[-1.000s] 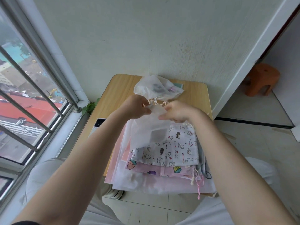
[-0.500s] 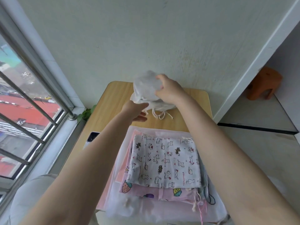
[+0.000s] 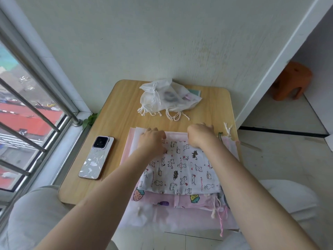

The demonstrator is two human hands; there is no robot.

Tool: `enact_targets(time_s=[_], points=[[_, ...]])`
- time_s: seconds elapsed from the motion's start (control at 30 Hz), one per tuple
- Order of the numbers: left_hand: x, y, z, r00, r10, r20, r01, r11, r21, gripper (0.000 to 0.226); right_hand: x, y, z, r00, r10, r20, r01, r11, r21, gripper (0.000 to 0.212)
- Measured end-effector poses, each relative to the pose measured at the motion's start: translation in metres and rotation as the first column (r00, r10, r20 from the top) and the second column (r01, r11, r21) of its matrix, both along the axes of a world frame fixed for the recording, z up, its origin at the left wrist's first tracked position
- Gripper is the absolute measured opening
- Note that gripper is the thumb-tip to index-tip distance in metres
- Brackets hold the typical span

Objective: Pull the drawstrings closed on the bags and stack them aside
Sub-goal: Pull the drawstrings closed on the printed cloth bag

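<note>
So the top of the pile is a soft white cotton drawstring bag printed with little cartoon cats (image 3: 180, 168), lying flat and rectangular right under both hands. Below it sits a pink fabric bag with strawberry and fruit prints (image 3: 173, 197), and under that some thin, slightly see-through white and pale pink non-woven bags (image 3: 162, 219) that stick out toward the person. A few cords with knotted ends dangle off the pile by the right forearm (image 3: 219, 212).

Past the fingertips, near the wall, there's a heap of gauzy white drawstring pouches (image 3: 167, 98), cinched and crumpled, dark shapes showing faintly through the mesh, their frayed white strings splayed on the wood. A teal card-like thing (image 3: 195, 91) peeks out behind the heap. It's all on a small light wooden table with rounded corners (image 3: 119, 109).

Off to the left of the left hand lies a phone in a glossy silvery case (image 3: 96, 157), face down, well apart from the pile. Further left is a barred window (image 3: 32, 109), and way off right an orange plastic stool (image 3: 292, 80) on the floor.

Both arms reach forward, palms down. The left hand (image 3: 153, 143) has its fingers curled onto the far edge of the cat bag, pinching the hem as far as I can see. The right hand (image 3: 200, 135) does the same at the far right corner, knuckles up, fingers tucked over the edge.
</note>
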State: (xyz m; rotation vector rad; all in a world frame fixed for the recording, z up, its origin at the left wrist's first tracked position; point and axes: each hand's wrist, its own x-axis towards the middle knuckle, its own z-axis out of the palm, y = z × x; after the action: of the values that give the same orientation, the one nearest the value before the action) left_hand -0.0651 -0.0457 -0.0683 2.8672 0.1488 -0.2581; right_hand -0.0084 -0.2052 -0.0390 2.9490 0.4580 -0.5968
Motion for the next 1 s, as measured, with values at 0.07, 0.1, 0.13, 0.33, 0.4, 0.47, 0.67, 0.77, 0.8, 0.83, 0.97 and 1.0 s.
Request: enact_targets(time_s=[0.07, 0.1, 0.13, 0.33, 0.4, 0.47, 0.67, 0.77, 0.8, 0.83, 0.97, 1.0], points=[[-0.004, -0.002, 0.003, 1.000, -0.017, -0.004, 0.017, 0.999, 0.044, 0.023, -0.004, -0.004, 0.001, 1.000, 0.008, 0.024, -0.008, 1.000, -0.015, 0.014], [-0.005, -0.004, 0.004, 1.000, -0.022, 0.010, 0.021, 0.997, 0.076, 0.018, -0.007, -0.005, 0.003, 0.999, 0.015, 0.030, -0.014, 1.000, -0.011, 0.014], [-0.007, -0.005, 0.005, 0.999, -0.032, 0.021, 0.030, 0.993, 0.113, 0.015, -0.009, -0.006, 0.004, 0.999, 0.021, 0.031, -0.021, 1.000, -0.002, 0.016], [-0.015, -0.001, 0.039, 0.907, -0.165, -0.387, 0.183, 0.983, 0.008, 0.017, -0.021, -0.010, 0.009, 0.999, 0.029, 0.039, -0.040, 0.951, 0.305, 0.013], [-0.021, 0.002, 0.056, 0.812, -0.236, -0.533, 0.149, 0.968, -0.201, 0.021, -0.028, -0.002, 0.016, 0.998, 0.041, 0.057, -0.063, 0.880, 0.470, 0.011], [-0.028, 0.006, 0.069, 0.740, -0.252, -0.623, 0.010, 0.931, -0.364, 0.022, -0.036, 0.011, 0.023, 0.995, 0.094, 0.034, -0.097, 0.810, 0.579, 0.011], [-0.042, 0.035, 0.051, 0.964, 0.063, -0.257, -0.175, 0.880, -0.442, 0.020, -0.058, 0.050, 0.016, 0.985, 0.157, -0.078, -0.060, 0.720, 0.691, 0.013], [-0.054, 0.051, 0.041, 0.962, 0.155, -0.225, -0.252, 0.819, -0.515, 0.007, -0.058, 0.046, 0.016, 0.993, 0.060, -0.104, 0.034, 0.688, 0.725, 0.041], [-0.058, 0.055, 0.040, 0.958, 0.159, -0.238, -0.266, 0.803, -0.533, 0.010, -0.058, 0.042, 0.016, 0.988, 0.028, -0.155, 0.089, 0.710, 0.699, 0.048], [-0.063, 0.060, 0.038, 0.957, 0.148, -0.251, -0.267, 0.791, -0.550, 0.013, -0.058, 0.038, 0.014, 0.978, 0.005, -0.207, 0.133, 0.748, 0.650, 0.050], [-0.076, 0.066, 0.037, 0.945, 0.060, -0.323, -0.235, 0.810, -0.538, 0.034, -0.064, 0.033, 0.005, 0.956, 0.026, -0.291, 0.098, 0.910, 0.402, 0.030], [-0.077, 0.067, 0.036, 0.936, 0.047, -0.348, -0.236, 0.818, -0.524, 0.043, -0.067, 0.034, 0.002, 0.959, 0.043, -0.280, 0.071, 0.921, 0.384, 0.019]])
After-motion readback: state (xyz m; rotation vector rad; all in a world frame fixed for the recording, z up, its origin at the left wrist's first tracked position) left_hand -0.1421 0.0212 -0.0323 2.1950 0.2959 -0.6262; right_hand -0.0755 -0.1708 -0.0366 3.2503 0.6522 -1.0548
